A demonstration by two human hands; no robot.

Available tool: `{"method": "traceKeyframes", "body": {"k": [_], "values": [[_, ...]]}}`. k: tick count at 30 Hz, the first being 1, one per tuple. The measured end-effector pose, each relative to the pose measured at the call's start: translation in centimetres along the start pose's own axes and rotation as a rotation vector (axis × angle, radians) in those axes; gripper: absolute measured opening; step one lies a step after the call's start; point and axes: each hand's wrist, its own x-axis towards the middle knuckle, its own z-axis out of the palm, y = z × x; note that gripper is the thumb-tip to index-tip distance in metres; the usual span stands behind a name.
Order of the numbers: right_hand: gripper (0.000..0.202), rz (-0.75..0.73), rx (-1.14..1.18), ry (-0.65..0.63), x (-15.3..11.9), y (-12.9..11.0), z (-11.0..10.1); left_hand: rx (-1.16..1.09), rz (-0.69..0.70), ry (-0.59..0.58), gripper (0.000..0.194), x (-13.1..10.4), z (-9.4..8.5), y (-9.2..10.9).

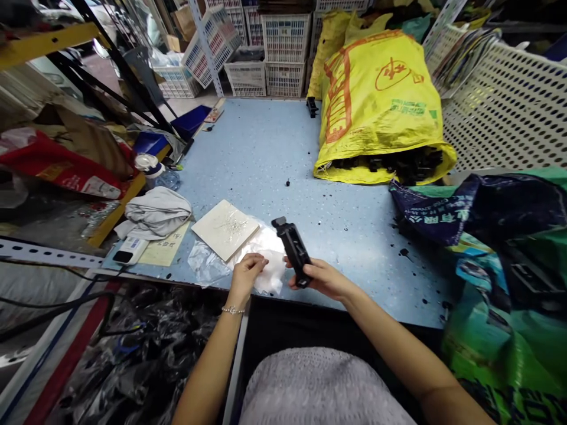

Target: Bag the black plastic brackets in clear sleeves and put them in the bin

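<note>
My right hand (319, 277) is wrapped round a long black plastic part (292, 248), which is held tilted just above the front of the blue table. To its left, my left hand (250, 271) has thumb and fingers pinched together at a thin clear plastic bag (272, 271); the exact grip is hard to see. The crumpled bags spread across the table's front edge. Beside them lies a square cream-coloured board (225, 229) with small sticks or needle-like bits on top.
A yellow woven sack (381, 100) of black parts lies open at the back right. Green and navy sacks (505, 283) crowd the right. A grey cloth (155, 212), a bottle (157, 172) and a white device (131, 251) sit left. Bagged black parts (133, 366) fill the space below left.
</note>
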Motion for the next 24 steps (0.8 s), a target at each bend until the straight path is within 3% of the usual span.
{"method": "traceKeyframes", "body": {"k": [4,8,11,15,19,22,24], "values": [[0.049,0.008,0.123,0.05,3.5,1.3,1.4,0.136,0.105,0.026,0.019,-1.7,1.7,0.3],[0.05,0.02,0.203,0.031,4.2,1.2,-0.6,0.596,0.248,0.026,0.033,-3.1,3.7,-0.4],[0.051,0.025,0.216,-0.014,3.2,0.6,-2.0,0.774,0.298,0.028,0.014,-2.9,3.9,-0.7],[0.048,0.01,0.176,0.017,1.3,0.3,-2.8,0.504,0.184,-0.047,0.016,-1.8,2.4,-0.5],[0.056,0.06,0.129,-0.043,0.9,1.2,-1.9,0.186,0.026,-0.065,0.016,-1.4,1.8,0.1],[0.056,0.073,0.092,-0.056,1.8,2.0,-0.7,0.185,0.092,-0.047,0.016,-1.7,2.0,0.8],[0.052,0.066,0.106,-0.005,2.3,2.4,-0.4,0.195,0.174,0.034,0.014,-2.1,1.6,1.4]]}}
